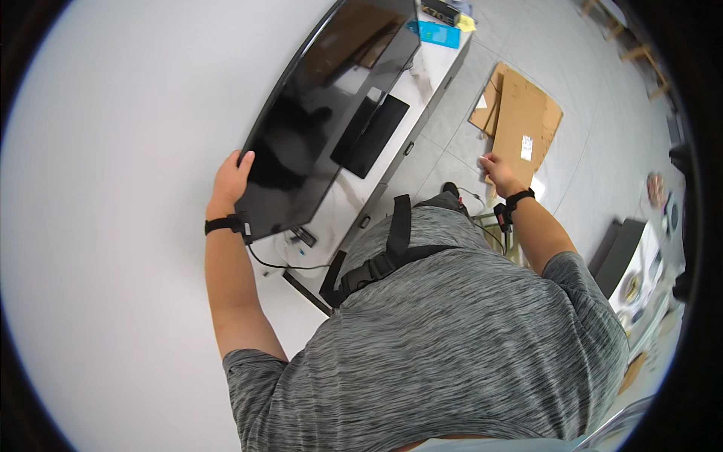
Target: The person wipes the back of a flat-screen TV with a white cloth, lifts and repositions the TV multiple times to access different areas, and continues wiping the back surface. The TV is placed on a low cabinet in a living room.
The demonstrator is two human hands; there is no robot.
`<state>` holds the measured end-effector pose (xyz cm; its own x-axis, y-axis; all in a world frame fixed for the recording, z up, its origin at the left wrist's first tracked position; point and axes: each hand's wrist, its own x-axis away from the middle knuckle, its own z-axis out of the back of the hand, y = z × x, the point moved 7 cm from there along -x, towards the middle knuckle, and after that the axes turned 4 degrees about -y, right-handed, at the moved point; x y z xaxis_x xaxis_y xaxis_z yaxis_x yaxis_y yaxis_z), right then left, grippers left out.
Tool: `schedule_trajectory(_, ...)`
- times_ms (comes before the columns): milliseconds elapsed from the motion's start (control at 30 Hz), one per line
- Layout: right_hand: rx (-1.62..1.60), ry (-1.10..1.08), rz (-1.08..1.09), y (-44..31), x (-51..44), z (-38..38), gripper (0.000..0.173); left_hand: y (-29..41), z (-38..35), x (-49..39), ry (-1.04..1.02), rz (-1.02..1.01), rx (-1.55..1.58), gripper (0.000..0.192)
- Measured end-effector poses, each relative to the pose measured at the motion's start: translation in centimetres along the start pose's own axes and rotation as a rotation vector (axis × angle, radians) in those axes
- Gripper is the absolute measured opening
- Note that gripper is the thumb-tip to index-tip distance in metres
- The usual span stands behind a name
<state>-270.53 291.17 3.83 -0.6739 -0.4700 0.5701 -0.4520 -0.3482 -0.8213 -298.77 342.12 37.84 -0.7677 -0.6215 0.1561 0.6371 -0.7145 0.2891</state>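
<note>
A flat-screen television with a glossy black screen stands on a long white marble-patterned cabinet, on a black rectangular base. My left hand grips the television's near top corner, thumb on the front edge and fingers behind it, out of sight. My right hand is raised over the floor, away from the screen, with its fingers pinched together on something small and whitish that I cannot make out. Under the television's near end lies a dark remote-like object beside a cable.
Flattened cardboard lies on the grey tiled floor. A blue packet and a black box sit at the cabinet's far end. Handles stick out along its drawer fronts. At the right are a dark-sided white unit and wooden legs.
</note>
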Motion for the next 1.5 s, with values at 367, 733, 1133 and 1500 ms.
schedule_trajectory(367,-0.254,0.369,-0.069,16.3,17.1,-6.7,0.013,2.6,-0.3,-0.1,0.162,-0.198,-0.225,0.045)
schedule_trajectory(733,-0.228,0.542,-0.313,32.7,35.2,-6.8,0.008,2.7,-0.6,-1.3,0.138,-0.112,-0.342,0.05)
schedule_trajectory(1133,-0.329,0.434,-0.348,39.6,45.5,-8.6,0.013,3.9,-1.4,0.9,0.073,0.289,-0.224,0.075)
schedule_trajectory(1500,0.248,0.46,-0.514,40.9,48.1,-6.5,0.012,2.5,-0.9,-0.5,0.082,0.15,-0.184,0.089)
